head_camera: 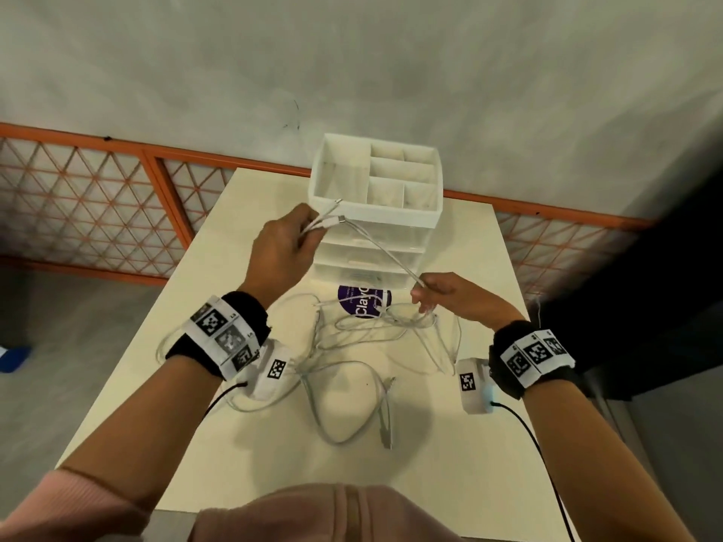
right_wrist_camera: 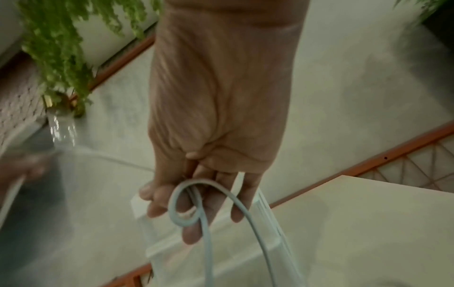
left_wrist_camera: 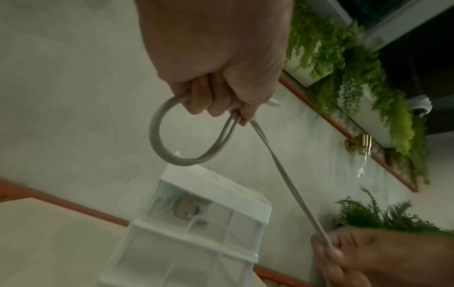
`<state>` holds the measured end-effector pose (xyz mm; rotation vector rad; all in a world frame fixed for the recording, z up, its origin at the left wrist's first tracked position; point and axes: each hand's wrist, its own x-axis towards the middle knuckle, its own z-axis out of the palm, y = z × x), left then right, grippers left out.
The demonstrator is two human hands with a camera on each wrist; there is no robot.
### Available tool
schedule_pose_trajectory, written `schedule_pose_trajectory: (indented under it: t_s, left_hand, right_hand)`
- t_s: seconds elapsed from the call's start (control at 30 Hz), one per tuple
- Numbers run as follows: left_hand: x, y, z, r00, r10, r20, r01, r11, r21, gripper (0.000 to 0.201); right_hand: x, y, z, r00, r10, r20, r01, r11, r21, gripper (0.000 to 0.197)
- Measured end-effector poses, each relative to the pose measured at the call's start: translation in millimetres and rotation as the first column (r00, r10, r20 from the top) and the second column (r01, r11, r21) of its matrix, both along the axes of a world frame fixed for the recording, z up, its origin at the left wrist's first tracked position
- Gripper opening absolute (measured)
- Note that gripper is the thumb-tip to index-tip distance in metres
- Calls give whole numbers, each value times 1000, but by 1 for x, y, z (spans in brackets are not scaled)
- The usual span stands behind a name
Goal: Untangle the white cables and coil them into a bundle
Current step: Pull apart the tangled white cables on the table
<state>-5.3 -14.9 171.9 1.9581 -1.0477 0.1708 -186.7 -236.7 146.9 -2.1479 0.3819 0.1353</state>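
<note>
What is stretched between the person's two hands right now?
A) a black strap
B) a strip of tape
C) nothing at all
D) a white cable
D: a white cable runs taut from the left hand, which grips a loop of it, down to the right hand, which pinches it.

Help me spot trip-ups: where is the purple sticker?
In the head view, the purple sticker lies on the table, just in front of the drawer organiser, between both hands.

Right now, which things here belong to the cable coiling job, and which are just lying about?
Job:
- thin white cable stretched between left hand and right hand
- loose white cables tangled on the cream table

Lying about:
- white plastic drawer organizer
- round purple sticker
</note>
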Motion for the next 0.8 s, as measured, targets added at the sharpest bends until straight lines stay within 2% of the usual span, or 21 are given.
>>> schedule_pose_trajectory:
  t_s: [0.07,0.1,0.13,0.17,0.23,0.3,0.4,0.47,0.5,0.53,0.63,0.73,0.8]
  left_hand:
    - [3,2,-15,992,121,-47,-118,991,57,27]
    - [4,3,-19,978,192,-81,-180,975,134,26]
    - [5,3,-22,963,241,-120,-211,954,214,26]
    - [5,4,-23,952,252,-175,-204,946,252,35]
    - [1,4,-17,966,129,-223,-94,982,162,59]
    - [-12,-2,-3,980,-78,-185,87,995,39,63]
    - [-29,-20,13,901,-366,-232,385,922,42,48]
    - [-28,-30,11,864,-434,-254,466,882,78,24]
    - [-27,-33,8,870,-426,-248,460,883,96,12]
    - [-23,-33,5,887,-402,-230,434,893,115,10]
    - [-15,-32,5,935,-316,-159,334,937,103,16]
    - [-3,-29,12,981,-193,-32,194,981,24,21]
    - [7,-27,18,994,-104,37,105,994,-14,24]
  right_hand:
    - [1,-2,13,998,-5,57,7,999,-33,18]
    - [2,-2,22,995,-10,94,14,999,-45,20]
    - [3,-3,31,991,-17,130,25,998,-57,22]
    - [5,-4,40,988,-18,154,31,997,-77,24]
    - [11,-2,54,988,-6,153,28,989,-143,25]
    - [18,7,62,993,26,115,-5,983,-186,25]
    - [29,25,72,988,106,109,-89,986,-144,24]
    - [32,30,78,980,115,163,-98,989,-108,22]
    - [32,30,79,977,105,188,-86,991,-106,23]
    - [32,28,79,974,80,212,-59,993,-105,22]
    - [27,18,67,944,-56,325,83,994,-71,14]
    - [20,4,50,849,-225,479,248,969,15,14]
    - [13,-4,41,828,-270,492,257,962,95,11]
